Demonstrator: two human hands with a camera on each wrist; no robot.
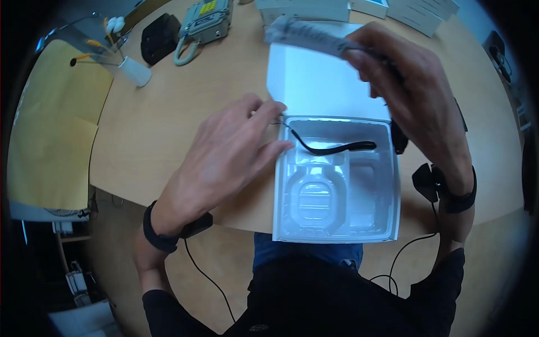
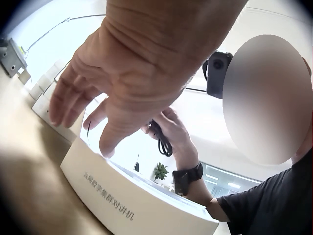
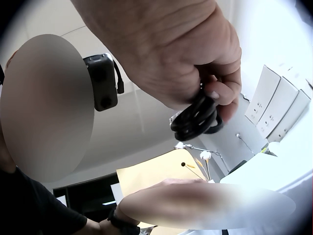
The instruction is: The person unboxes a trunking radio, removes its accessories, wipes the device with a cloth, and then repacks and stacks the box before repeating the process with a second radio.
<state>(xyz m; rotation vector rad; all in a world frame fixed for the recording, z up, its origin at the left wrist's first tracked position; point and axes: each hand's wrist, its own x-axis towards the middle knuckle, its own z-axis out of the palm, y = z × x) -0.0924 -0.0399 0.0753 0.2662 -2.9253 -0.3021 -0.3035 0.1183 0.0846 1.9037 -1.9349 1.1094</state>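
An open white box (image 1: 337, 238) with a moulded tray (image 1: 362, 185) inside has a black wrist strap (image 1: 337, 150) lying across its upper part. The left hand (image 1: 224, 146) hovers at the box's upper left corner, thumb and fingertips apart, by the strap's thin loop (image 2: 88, 129); contact with the loop is unclear. Above the raised lid (image 1: 325, 78), the right hand (image 1: 410, 78) grips a coiled black cable (image 3: 195, 117) and a translucent plastic bag (image 1: 309, 38). The bag stretches leftward from its fingers, and the cable hangs below the palm in the right wrist view.
A corded telephone (image 1: 205, 22), a black pouch (image 1: 161, 38) and a white cup with stems (image 1: 135, 72) stand at the back left. White boxes (image 1: 303, 10) line the far side. Yellow sheets (image 1: 56, 123) lie at left. A black object (image 1: 399, 137) is beside the box's right edge.
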